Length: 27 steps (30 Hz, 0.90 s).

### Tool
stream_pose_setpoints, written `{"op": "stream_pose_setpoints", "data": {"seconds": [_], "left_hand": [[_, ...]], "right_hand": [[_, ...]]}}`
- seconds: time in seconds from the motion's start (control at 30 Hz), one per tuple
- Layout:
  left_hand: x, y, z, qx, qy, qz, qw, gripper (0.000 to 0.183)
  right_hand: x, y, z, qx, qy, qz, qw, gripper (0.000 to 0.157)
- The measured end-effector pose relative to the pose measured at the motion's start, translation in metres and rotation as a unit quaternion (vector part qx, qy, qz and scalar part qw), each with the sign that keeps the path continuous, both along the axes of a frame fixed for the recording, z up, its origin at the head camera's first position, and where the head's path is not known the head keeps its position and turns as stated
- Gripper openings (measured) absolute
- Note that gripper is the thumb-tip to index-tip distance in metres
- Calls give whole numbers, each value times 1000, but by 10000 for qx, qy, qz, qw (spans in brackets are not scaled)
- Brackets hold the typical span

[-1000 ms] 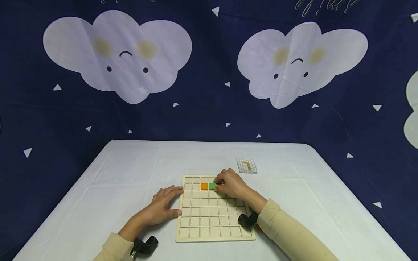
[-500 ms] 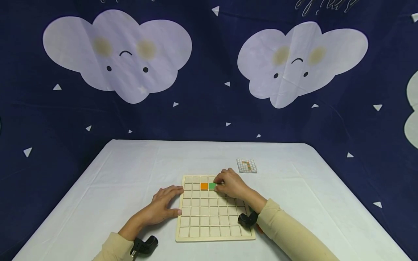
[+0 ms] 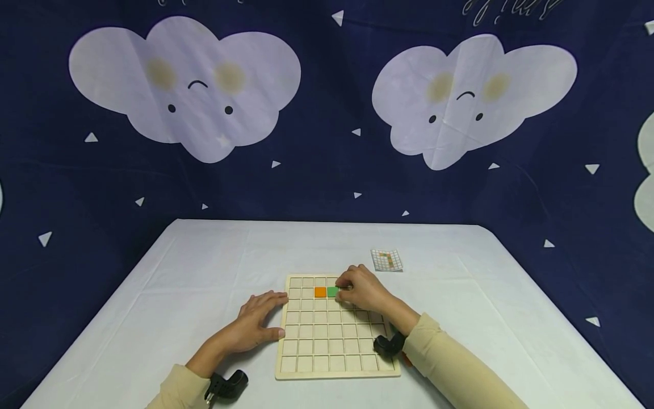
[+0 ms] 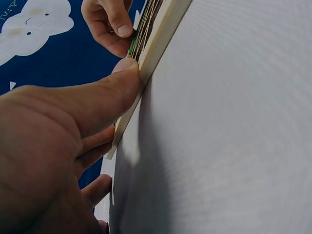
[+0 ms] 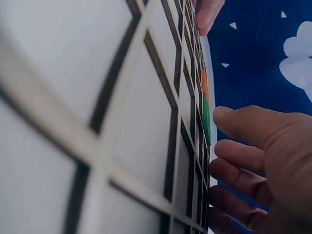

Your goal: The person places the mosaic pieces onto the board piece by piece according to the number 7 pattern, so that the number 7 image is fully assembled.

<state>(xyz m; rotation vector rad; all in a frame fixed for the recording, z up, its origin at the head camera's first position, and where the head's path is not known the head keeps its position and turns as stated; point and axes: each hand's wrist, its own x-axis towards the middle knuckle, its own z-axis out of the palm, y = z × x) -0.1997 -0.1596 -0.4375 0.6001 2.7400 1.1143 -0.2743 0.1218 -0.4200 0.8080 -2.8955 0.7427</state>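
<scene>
In the head view a wooden grid board (image 3: 314,331) lies on the white table. An orange square tile (image 3: 320,292) sits in a cell of its second row, with a green square tile (image 3: 332,292) in the cell to its right. My right hand (image 3: 364,289) has thumb and forefinger about the green tile's right part, pinching it; the hand hides some cells. My left hand (image 3: 252,322) rests along the board's left edge, fingers fairly straight. In the left wrist view its thumb (image 4: 105,97) touches the board's rim (image 4: 158,46).
A small card (image 3: 386,260) printed with a coloured grid pattern lies behind the board to the right. Something orange-red (image 3: 407,359) shows partly from under my right forearm. A dark blue cloth (image 3: 327,187) with clouds hangs behind the table.
</scene>
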Motion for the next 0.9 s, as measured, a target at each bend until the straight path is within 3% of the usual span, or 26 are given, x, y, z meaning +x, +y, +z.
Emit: {"op": "stream_pose_setpoints", "data": {"seconds": [0.9], "left_hand": [[0,-2,0,-48,64,-98,9999,67]], "right_hand": [[13,7,17,-604,-305,-285,9973,26]]}}
